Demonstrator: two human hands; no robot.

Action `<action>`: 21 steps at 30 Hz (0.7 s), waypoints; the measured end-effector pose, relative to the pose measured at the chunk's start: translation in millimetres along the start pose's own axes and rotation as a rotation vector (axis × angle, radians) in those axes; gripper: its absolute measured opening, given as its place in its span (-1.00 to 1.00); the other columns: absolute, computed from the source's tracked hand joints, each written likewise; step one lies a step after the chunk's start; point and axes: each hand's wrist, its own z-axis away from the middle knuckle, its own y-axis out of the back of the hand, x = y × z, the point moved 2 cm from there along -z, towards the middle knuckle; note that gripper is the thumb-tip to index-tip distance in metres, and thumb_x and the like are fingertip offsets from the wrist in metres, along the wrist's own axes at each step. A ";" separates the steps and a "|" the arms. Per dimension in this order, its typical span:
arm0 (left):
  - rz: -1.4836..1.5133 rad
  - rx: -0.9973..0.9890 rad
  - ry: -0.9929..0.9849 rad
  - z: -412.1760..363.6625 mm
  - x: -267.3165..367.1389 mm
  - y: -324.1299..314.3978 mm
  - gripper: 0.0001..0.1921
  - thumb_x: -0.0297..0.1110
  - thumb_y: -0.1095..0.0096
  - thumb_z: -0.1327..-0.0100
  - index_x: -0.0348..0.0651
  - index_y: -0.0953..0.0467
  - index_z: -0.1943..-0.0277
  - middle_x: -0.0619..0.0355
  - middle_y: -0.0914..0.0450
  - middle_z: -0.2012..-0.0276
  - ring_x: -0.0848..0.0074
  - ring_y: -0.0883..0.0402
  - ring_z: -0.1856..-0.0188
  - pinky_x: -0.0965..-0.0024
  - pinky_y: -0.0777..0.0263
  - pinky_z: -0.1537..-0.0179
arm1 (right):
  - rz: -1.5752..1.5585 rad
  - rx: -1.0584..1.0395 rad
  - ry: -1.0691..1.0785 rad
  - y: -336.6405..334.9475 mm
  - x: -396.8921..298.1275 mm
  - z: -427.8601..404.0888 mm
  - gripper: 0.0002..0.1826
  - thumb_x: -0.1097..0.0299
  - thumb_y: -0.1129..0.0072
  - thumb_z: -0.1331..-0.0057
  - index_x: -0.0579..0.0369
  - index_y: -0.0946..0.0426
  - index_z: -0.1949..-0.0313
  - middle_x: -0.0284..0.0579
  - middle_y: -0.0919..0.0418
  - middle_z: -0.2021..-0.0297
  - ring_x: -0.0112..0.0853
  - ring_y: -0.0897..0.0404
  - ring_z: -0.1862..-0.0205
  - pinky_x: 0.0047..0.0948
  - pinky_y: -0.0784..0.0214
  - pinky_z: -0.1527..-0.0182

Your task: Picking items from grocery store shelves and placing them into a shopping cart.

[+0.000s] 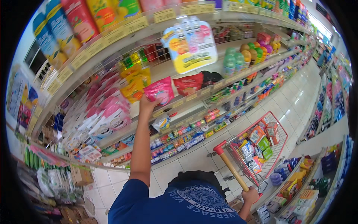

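Note:
On the shelf to the upper left, my left hand (148, 105) grips the lower left edge of a pink pouch (160, 91). The fingertips are partly hidden behind the pouch. Yellow pouches (137, 84) lie left of it, and a red pouch (188, 84) stands to its right. My right hand (250, 195) is closed round the end of the wooden handle bar (230, 168) of a shopping cart. In the cart's red-rimmed wire basket (282, 134) lie several packets, among them green packs (264, 144) and orange ones (256, 135).
A promotional sign (190, 46) hangs from the upper shelf edge (112, 39). Pink and white packs (112, 112) fill the shelf at left. Round-topped bottles (233, 60) stand farther right. Another stocked shelf (296, 184) is at lower right, and a cardboard box (81, 175) sits on the tiled floor.

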 end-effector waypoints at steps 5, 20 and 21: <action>-0.358 0.234 -0.202 26.4 19.0 16.4 -0.37 -0.41 -0.47 0.18 -0.38 -0.33 0.00 -0.04 -0.51 0.13 0.39 -0.49 0.07 0.32 -0.33 0.04 | -0.014 0.049 -0.074 0.1 -0.4 -1.2 -0.76 0.20 -0.16 0.28 -0.02 -0.59 0.55 -0.10 -0.55 0.64 -0.19 -0.55 0.55 -0.27 -0.37 0.47; -0.895 -0.834 -0.911 274.0 -54.0 -283.2 -0.53 -0.15 -0.34 0.12 0.23 -0.48 0.04 0.16 -0.19 -0.18 0.16 -0.07 -0.20 0.05 0.00 -0.13 | 0.030 -0.143 -0.100 3.2 39.0 -34.6 -0.72 0.11 -0.16 0.28 -0.06 -0.59 0.54 -0.15 -0.56 0.61 -0.24 -0.57 0.51 -0.29 -0.33 0.41; -0.889 -0.850 -0.925 275.0 -52.9 -290.2 -0.53 -0.15 -0.34 0.12 0.23 -0.48 0.04 0.16 -0.19 -0.18 0.16 -0.07 -0.20 0.05 0.00 -0.13 | 0.021 -0.146 -0.118 5.4 43.4 -38.8 -0.72 0.11 -0.16 0.28 -0.06 -0.59 0.54 -0.15 -0.56 0.61 -0.24 -0.57 0.51 -0.29 -0.33 0.41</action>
